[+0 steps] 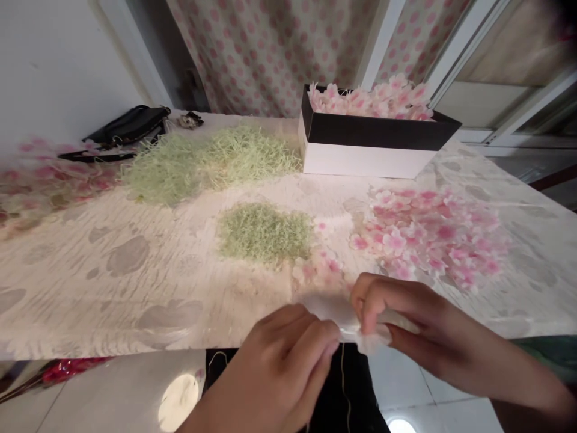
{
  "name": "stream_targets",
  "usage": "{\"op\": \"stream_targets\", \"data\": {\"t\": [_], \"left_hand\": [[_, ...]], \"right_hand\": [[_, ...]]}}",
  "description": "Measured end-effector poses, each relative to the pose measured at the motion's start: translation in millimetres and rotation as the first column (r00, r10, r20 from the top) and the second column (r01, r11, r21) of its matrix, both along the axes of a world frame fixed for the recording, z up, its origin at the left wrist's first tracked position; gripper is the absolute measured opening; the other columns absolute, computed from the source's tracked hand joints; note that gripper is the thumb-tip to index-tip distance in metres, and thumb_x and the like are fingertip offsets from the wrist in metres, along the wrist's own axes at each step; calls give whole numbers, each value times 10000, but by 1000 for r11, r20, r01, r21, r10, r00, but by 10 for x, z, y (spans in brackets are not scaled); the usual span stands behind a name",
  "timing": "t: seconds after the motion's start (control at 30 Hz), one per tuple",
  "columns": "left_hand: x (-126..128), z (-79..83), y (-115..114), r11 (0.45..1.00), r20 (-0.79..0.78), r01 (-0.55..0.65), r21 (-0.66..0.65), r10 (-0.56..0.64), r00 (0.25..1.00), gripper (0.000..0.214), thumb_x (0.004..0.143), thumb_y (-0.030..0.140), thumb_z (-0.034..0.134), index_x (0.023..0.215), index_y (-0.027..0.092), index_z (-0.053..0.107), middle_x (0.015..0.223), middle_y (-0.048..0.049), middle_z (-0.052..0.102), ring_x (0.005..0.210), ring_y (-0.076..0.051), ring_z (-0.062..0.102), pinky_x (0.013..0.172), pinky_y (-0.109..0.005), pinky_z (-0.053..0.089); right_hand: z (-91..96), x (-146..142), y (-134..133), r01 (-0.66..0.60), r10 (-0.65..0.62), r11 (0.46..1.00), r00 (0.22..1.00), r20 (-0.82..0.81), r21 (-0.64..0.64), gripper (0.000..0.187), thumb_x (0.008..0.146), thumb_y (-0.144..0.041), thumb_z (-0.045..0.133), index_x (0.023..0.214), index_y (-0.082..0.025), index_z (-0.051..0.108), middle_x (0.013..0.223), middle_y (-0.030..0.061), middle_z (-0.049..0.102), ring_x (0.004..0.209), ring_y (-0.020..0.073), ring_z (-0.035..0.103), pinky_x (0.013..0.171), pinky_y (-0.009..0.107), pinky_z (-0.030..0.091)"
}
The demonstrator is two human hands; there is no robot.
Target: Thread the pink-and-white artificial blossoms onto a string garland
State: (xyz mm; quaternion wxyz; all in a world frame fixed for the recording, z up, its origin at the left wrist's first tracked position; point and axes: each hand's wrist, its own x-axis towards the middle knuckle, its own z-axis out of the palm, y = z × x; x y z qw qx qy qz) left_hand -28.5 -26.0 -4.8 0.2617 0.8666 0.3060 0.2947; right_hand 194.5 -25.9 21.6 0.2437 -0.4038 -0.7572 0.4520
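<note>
White gauzy fabric is bunched between the two hands, just over the near edge of the desk. The left hand is curled closed, its fingertips pressing on the bundle from the near side, while the right hand makes a narrow pinch from the far side. So tight a hold looks meant to keep the gathered folds from springing apart. A pale thread hangs below the bundle, in front of dark clothing.

Pink-and-white artificial blossoms lie heaped just beyond the right hand, with a smaller scatter of blossoms closer to the fabric, probably placed within easy reach. A trimmed patch of green shredded fibre lies beside them, and a larger heap of pale green shreds lies further back. More blossoms fill a black-and-white box at the far edge, apparently kept in reserve, and no brand or lettering can be read on it. A black handbag lies at the far left corner, before a polka-dot curtain.
</note>
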Motion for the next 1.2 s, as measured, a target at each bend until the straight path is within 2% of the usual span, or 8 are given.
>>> {"op": "stream_targets", "data": {"t": [0.2,0.43,0.6,0.77,0.9,1.0,1.1,1.2], "left_hand": [[23,-109,170,934,-96,-287,211,312,945,218,880,28,514,1062,143,543,1012,-104,614,923,-261,572,785,-440,517],[185,-195,225,881,-166,-396,258,444,881,268,850,-17,472,1050,153,525,866,-90,621,820,-282,573,715,-478,526],[178,-213,236,877,-113,-413,244,449,887,343,819,-51,463,1070,182,466,889,-70,610,826,-256,568,701,-424,527],[138,-196,219,890,11,-408,204,415,910,276,853,-33,438,993,205,428,856,-36,556,780,-210,548,656,-350,507],[94,-194,206,856,71,-317,409,317,946,300,840,-50,432,1008,197,449,920,-80,599,820,-227,548,722,-384,502],[49,-188,201,781,30,-225,582,256,966,276,831,-37,463,983,193,484,946,-95,655,833,-237,572,743,-377,498],[13,-188,192,731,8,-145,667,188,982,223,831,3,479,928,201,506,946,-91,684,856,-242,590,748,-384,495],[4,-187,167,791,52,-159,590,159,986,238,834,7,479,919,227,507,961,-62,661,890,-229,581,771,-388,490]], "right_hand": [[-13,186,-72,44,-47,996,998,-44,-76,185,896,-98,510,863,-252,608,798,-10,670,743,143,656,672,267,502],[-79,129,-131,153,-154,988,987,-44,-17,114,893,-177,576,879,-242,669,823,26,734,760,171,703,669,268,548],[-203,99,-86,282,-268,949,957,-112,139,161,871,-150,574,895,-262,688,812,18,739,729,170,699,617,257,528],[-169,7,29,210,-187,971,964,-187,114,252,828,-47,556,840,-263,685,847,5,698,809,157,675,720,270,517],[-93,-77,114,165,-151,984,971,-188,63,136,803,-130,674,750,-250,709,1119,41,621,1103,214,599,916,328,487],[-75,-131,163,203,-213,977,950,-229,-68,73,768,-185,731,747,-251,707,1248,43,586,1181,240,568,892,324,514],[-76,-199,186,214,-249,965,929,-273,-152,88,755,-168,734,726,-235,685,1097,39,660,1054,208,641,820,289,539],[-84,-263,165,229,-258,965,921,-292,-130,125,782,-118,687,718,-220,658,842,6,680,842,150,671,766,261,535]]}}
